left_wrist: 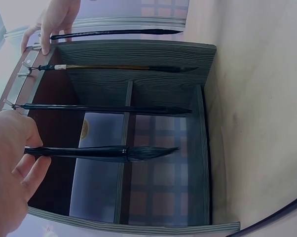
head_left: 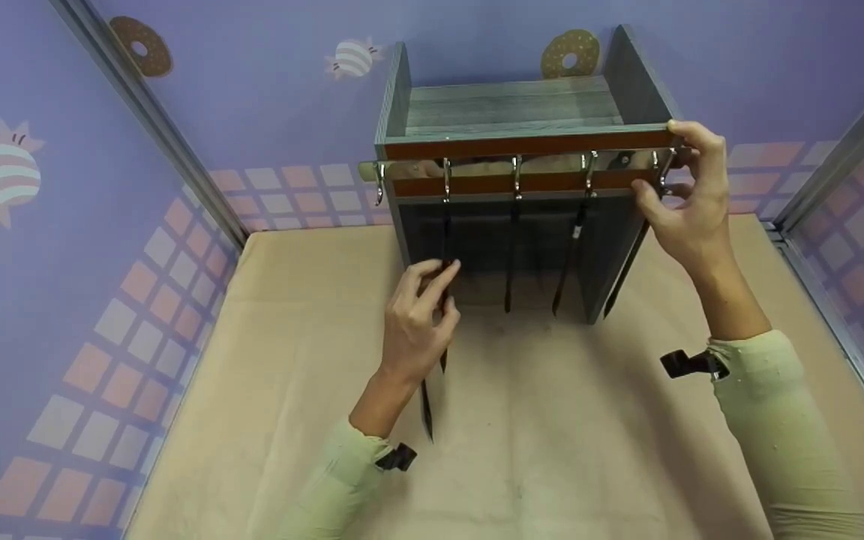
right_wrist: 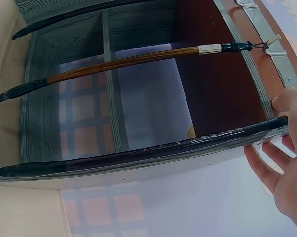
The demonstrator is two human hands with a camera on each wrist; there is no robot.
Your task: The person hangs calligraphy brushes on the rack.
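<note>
Left hand (head_left: 413, 322) fingers pinch a hanging brush (left_wrist: 99, 152).

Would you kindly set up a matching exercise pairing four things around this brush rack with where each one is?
Things:
1. left hand
2. right hand
3. brown-handled brush
4. wooden rack

Places:
A. stands on the beige table
B. at the rack's right end, by the last hook
C. pinches a dark brush hanging at the left
D. hangs from a hook, untouched

Pairs: 1-C, 2-B, 3-D, 4-A
</note>
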